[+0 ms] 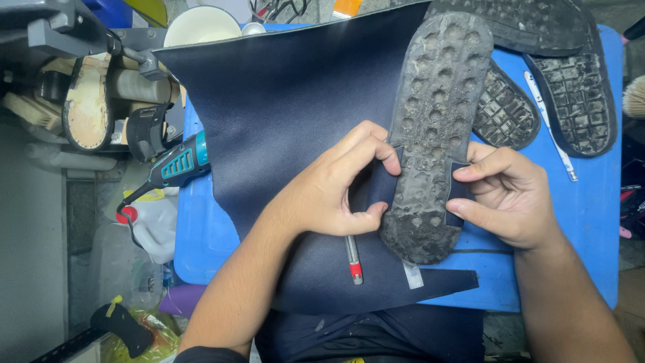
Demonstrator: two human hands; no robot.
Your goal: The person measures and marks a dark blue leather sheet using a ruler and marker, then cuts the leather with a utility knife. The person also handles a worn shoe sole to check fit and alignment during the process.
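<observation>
Both hands, left hand [336, 191] and right hand [507, 198], pinch a dark blue strip [379, 185] around a bumpy, dirty grey sole [433, 128], on smooth blue leather [289, 101] covering the table [591, 208]. 2 more soles [537, 87], maybe 3, lie behind.

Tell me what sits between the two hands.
In the head view, a worn shoe sole, tread up, lies between left hand and right hand, with a dark strip wrapped under it.

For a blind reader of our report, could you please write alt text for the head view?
Two hands, left hand and right hand, fold a dark blue strap around a worn sole over navy leather on a blue table.
</observation>
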